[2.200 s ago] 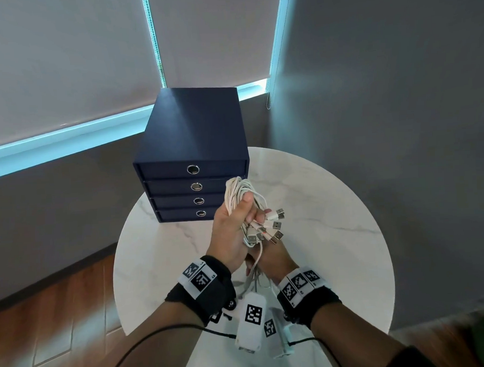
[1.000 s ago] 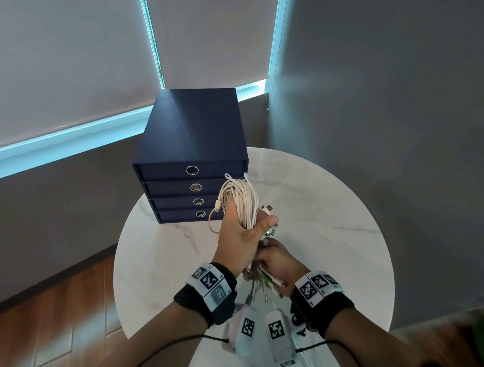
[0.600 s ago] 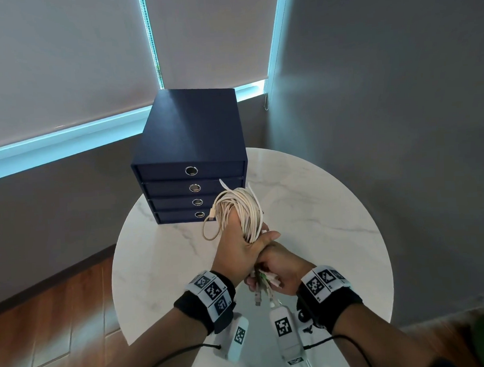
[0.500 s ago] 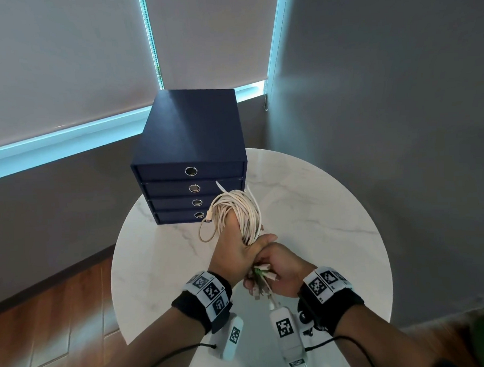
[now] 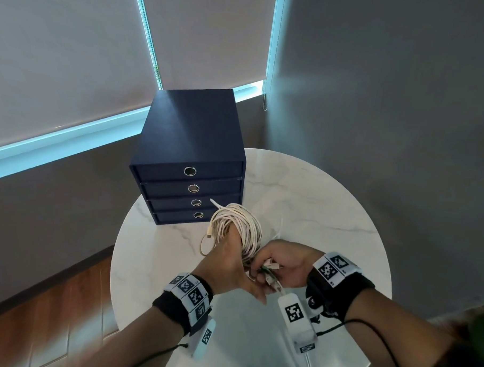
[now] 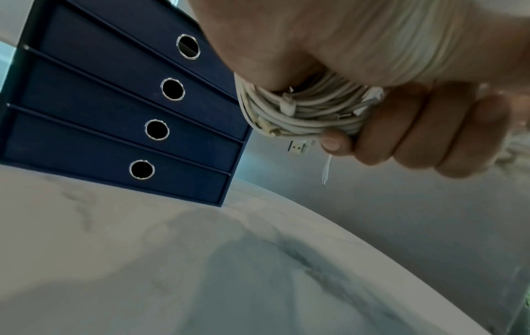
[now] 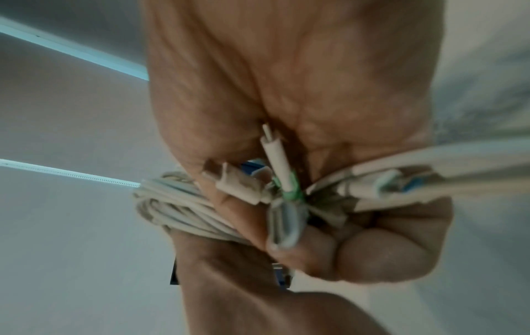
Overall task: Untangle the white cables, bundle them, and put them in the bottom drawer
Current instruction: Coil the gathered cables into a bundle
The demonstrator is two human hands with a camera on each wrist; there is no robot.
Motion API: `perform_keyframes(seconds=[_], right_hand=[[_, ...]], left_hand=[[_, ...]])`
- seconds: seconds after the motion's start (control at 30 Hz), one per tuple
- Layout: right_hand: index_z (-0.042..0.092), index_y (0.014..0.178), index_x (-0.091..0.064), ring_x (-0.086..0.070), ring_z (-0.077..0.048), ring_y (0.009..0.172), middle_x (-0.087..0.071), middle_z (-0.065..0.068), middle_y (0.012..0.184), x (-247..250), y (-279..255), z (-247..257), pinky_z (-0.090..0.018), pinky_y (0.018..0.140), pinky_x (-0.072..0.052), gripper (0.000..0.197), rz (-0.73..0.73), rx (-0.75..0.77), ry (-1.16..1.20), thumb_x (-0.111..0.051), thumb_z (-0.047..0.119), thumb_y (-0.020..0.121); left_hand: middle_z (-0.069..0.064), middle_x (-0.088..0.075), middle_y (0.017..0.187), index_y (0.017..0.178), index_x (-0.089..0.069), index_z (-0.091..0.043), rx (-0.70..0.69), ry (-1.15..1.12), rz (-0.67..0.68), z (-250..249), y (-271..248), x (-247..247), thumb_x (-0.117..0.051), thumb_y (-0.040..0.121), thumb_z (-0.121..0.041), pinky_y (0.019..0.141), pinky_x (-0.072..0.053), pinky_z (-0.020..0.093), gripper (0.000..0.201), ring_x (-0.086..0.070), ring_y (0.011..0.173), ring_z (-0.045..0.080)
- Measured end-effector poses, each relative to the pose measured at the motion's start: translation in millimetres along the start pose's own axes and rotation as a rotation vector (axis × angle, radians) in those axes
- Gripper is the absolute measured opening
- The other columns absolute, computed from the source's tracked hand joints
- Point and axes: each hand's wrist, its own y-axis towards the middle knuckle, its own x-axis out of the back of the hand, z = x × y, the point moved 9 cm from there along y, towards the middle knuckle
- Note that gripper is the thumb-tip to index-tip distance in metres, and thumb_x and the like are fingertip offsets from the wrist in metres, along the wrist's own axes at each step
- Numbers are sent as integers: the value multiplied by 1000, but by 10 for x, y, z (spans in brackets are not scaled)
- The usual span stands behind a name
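Several thin white cables (image 5: 242, 227), smooth and round, sit coiled into one loop at the frame's centre, above the marble table (image 5: 314, 208). The left hand (image 5: 225, 264) is wrapped through the coil, fingers curled around it; the right hand (image 5: 289, 267), lower right of it, pinches the plug ends and a green tie (image 7: 291, 192). Behind, upper centre, a navy four-drawer box (image 5: 189, 146) stands with its ring-holed drawers closed, contents hidden

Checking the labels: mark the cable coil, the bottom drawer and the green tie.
cable coil (image 5: 247, 227), head view, outer loops.
bottom drawer (image 5: 175, 216), head view, front panel.
green tie (image 7: 292, 192), right wrist view, wrapped middle.
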Motion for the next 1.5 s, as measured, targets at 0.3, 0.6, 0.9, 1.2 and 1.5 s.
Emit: perform_keyframes(seconds=[0.3, 0.6, 0.9, 1.2, 1.5], right_hand=[[7, 78, -56, -55, -16, 57, -58, -9, 73, -62, 26, -56, -26, 53, -46, 9, 43, -92, -152, -51, 6, 86], [3, 85, -65, -40, -13, 43, -61, -10, 66, 42, -196, 533, -22, 43, -33, 8, -159, 194, -660, -63, 7, 78], [19, 86, -75, -45, -10, 46, -58, 6, 57, 385, -672, 1383, -20, 45, -34, 14, -301, 491, -1007, -78, 32, 81], [25, 87, -77, -61, -6, 72, -71, 4, 75, 810, -451, 1476, -32, 81, -46, 19, -474, 785, -814, -62, 36, 93], [-13, 105, -63, -70, -18, 83, -74, -6, 88, 498, -93, 1080, -30, 80, -56, 26, -322, 930, -232, -39, -8, 97]], left_hand=[[14, -62, 101, 110, -47, -1, -179, 223, -186, -101, -70, 17, -68, 72, -19, 74, -45, 28, 47, -62, 90, 30], [10, -66, 86, 111, -41, -8, -93, 224, -255, -87, 41, 186, -60, 80, -31, 61, -44, 38, 43, -62, 78, 36], [13, -69, 74, 84, -63, -20, 180, -596, 47, -71, 177, 110, -71, 84, -19, 68, -48, 43, 9, -66, 71, 31], [2, -48, 66, 85, -52, -11, 232, -1368, 218, -281, 122, -22, -84, 71, -22, 67, -53, 35, 36, -61, 65, 20], [-8, -51, 63, 96, -57, -12, 124, -1761, 186, -536, 233, 211, -80, 75, -16, 71, -51, 27, 31, -61, 65, 13]])
